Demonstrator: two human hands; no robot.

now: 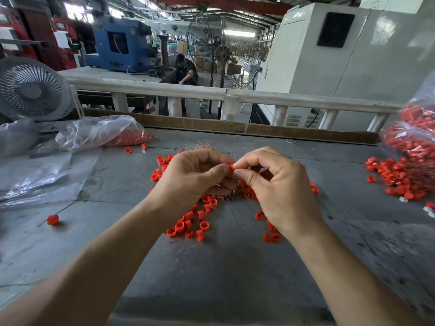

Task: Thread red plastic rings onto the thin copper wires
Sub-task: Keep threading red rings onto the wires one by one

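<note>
At the centre of the frame a small red plastic ring (pixel 231 167), short and tube-shaped with a smooth matt surface, is pinched between the thumb and forefinger of the right hand (pixel 274 184). The left hand (pixel 193 177) meets it from the other side, its thumb tip touching the ring and its fingers curled around a bundle of thin copper wires (pixel 231 184), whose hair-fine ends fan out below and behind the knuckles. Whether a wire has entered the ring cannot be told.

Below and around the hands lies a loose scatter of red rings (pixel 193 225), the same stubby hollow cylinders, some on end, some on their sides, on a grey table (pixel 211 274) with a dull, scuffed, stained surface. At the lower left a single ring on a wire (pixel 52 219) lies apart from the rest. At the right edge, a heap of finished rings with wires (pixel 397 178) spills from a crinkled clear plastic bag (pixel 410 137) packed with red pieces. At the upper left, another clear bag (pixel 103 132), glossy and wrinkled, holds more red rings, beside flat sheets of clear film (pixel 35 175).

A strip of brown cardboard (pixel 211 124) lines the table's far edge. In the upper left stands a round white fan (pixel 30 90) with a slatted grille.
</note>
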